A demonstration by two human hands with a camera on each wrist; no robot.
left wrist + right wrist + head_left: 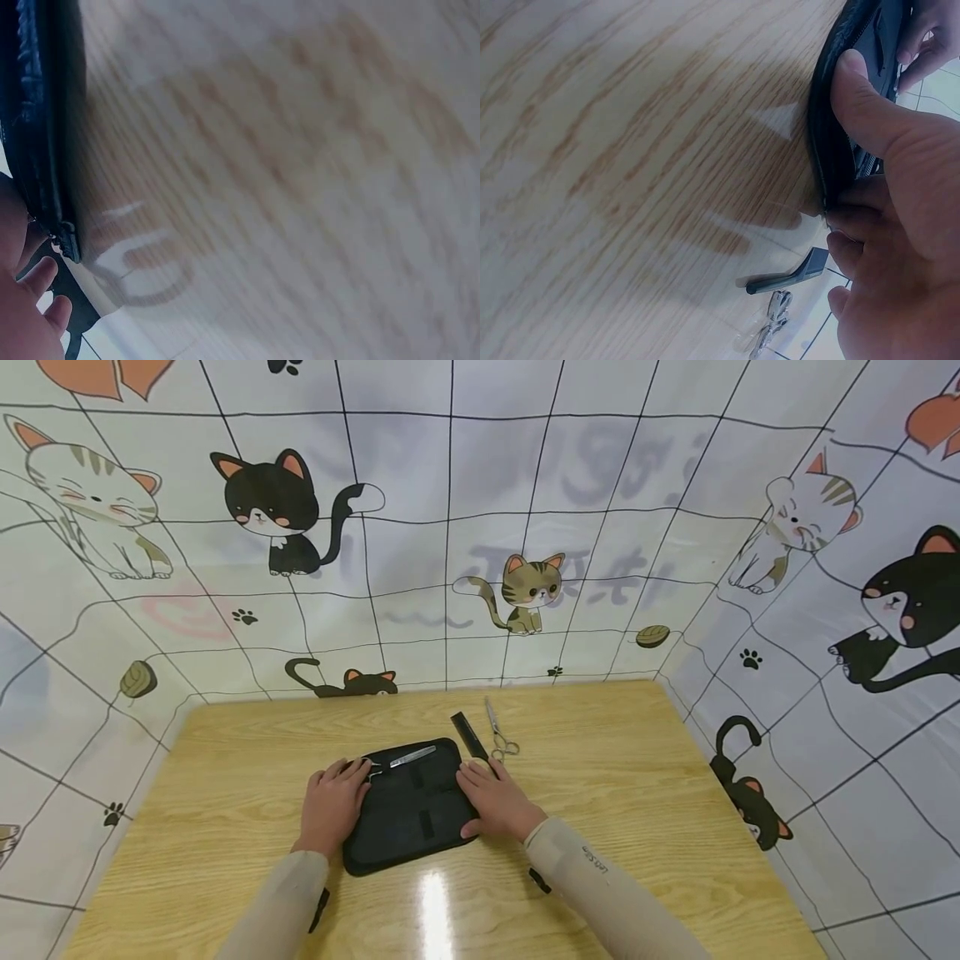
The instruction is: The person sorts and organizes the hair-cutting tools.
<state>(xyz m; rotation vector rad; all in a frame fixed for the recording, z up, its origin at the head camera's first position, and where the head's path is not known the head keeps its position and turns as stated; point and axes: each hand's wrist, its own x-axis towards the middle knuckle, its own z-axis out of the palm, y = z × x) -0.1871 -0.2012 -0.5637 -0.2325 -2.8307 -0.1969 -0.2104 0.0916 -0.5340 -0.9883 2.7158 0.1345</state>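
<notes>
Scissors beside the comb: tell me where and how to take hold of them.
Grip the scissors by the finger loops, coming from the right, probably with the right hand once it leaves the black case. The loops form the near end, the blades point away, and the comb lies to the left, so the right looks freer.

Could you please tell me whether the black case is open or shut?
Open: the black case lies on the table with its inner straps and a silver tool exposed.

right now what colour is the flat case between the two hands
The case is black; it shows best in the head view.
</notes>
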